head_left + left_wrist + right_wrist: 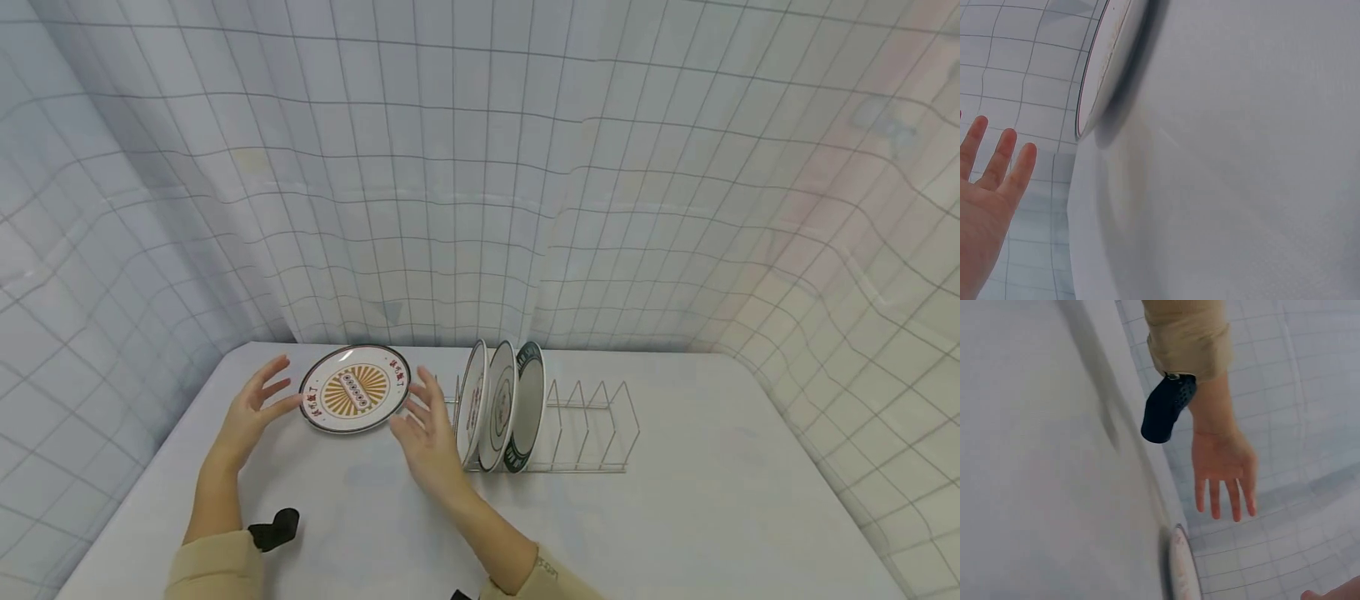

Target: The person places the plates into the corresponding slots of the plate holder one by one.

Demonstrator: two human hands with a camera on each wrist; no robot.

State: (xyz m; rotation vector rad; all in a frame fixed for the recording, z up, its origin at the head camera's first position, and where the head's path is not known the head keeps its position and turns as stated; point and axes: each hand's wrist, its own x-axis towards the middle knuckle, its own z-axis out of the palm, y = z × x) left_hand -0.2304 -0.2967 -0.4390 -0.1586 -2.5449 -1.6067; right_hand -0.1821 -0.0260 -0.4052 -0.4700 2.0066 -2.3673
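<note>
A white plate [324, 375] with a dark rim and an orange sunburst print lies face up on the white table. My left hand [243, 417] is at its left side, fingers spread and slightly bent, thumb toward the rim. On the opposite side hovers my right hand [431, 442], its fingers loosely bent near the rim, nothing in its grasp. From the left wrist, the plate [1107, 69] appears edge-on, with the left hand [985, 206] apart from it. In the right wrist view the left hand [1225, 465] shows straight fingers above the plate [1182, 565].
To the right of the right hand stands a wire dish rack [588, 472]. Three plates stand on edge in its left part, the rightmost plate [531, 408] with a dark green patterned rim. A grid-patterned white curtain [480, 208] hangs behind the table [712, 500].
</note>
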